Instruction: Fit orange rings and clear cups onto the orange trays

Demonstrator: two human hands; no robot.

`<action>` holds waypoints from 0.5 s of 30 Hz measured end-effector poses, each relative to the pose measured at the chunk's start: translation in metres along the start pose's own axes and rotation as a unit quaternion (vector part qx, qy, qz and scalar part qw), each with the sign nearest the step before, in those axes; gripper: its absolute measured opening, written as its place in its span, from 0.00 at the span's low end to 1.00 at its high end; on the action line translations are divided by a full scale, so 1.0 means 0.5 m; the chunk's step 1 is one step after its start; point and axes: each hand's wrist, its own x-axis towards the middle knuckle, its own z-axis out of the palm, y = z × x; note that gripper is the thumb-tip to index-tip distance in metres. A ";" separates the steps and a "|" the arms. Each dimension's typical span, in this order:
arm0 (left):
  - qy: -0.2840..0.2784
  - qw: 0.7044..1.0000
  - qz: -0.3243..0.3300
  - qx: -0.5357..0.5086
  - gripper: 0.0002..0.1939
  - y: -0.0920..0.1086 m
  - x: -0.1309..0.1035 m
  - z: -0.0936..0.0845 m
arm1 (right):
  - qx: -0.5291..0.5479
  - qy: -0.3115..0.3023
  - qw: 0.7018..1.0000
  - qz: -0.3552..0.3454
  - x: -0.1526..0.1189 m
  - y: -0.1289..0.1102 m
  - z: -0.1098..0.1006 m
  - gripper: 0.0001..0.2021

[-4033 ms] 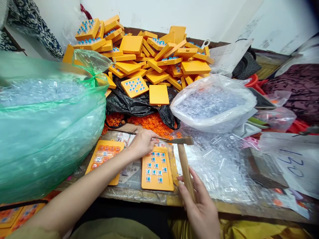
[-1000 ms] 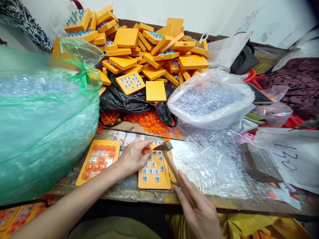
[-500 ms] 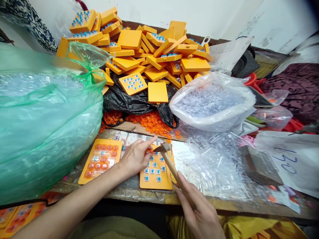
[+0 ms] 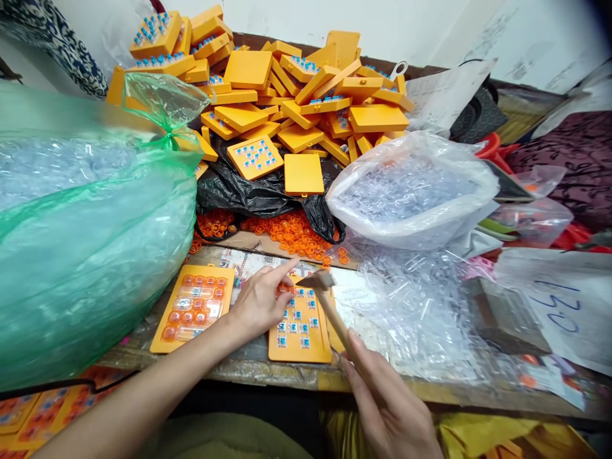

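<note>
In the head view, my right hand is wrapped round the wooden handle of a hammer. The hammer's metal head is just over the top of a yellow plate set with small blue-and-clear switches. My left hand rests at the plate's upper left corner, its index finger stretched out. Its thumb and other fingers close about a small orange cap, partly hidden by them. To the left lies another yellow plate, fitted with orange-rimmed clear caps.
Yellow cases are heaped at the back on black plastic. Orange rings are piled before them. A green bag bulges at the left. On the right are a white bag of clear pieces, loose clear pieces and a dark block.
The hammer and my right hand have shifted slightly to the right. My left hand stays at the plate's upper left corner. The camera view has moved a little.
</note>
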 end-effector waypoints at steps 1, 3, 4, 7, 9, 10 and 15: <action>-0.002 1.000 -0.002 0.001 0.33 0.000 0.000 0.000 | -0.003 -0.013 1.000 0.002 0.000 0.001 0.003 0.29; -0.004 1.000 -0.003 0.004 0.33 0.001 0.000 0.002 | -0.004 -0.033 0.999 0.011 -0.002 0.004 0.009 0.27; -0.003 1.000 -0.003 0.005 0.33 0.001 -0.001 0.002 | 0.000 -0.032 0.999 0.017 -0.004 0.004 0.012 0.27; -0.004 1.000 -0.010 -0.003 0.33 0.001 -0.002 0.002 | 0.020 0.002 0.999 0.036 -0.009 0.004 0.019 0.25; -0.019 0.999 -0.029 -0.028 0.33 -0.001 0.006 -0.005 | 0.038 0.038 0.996 0.076 -0.010 0.005 0.023 0.22; -0.026 0.998 -0.042 -0.038 0.31 -0.002 0.015 -0.010 | 0.048 0.057 0.992 0.105 -0.010 0.006 0.026 0.21; 0.005 0.996 -0.027 0.082 0.13 -0.014 0.099 -0.042 | 0.140 0.100 0.951 0.255 0.004 0.015 0.043 0.24</action>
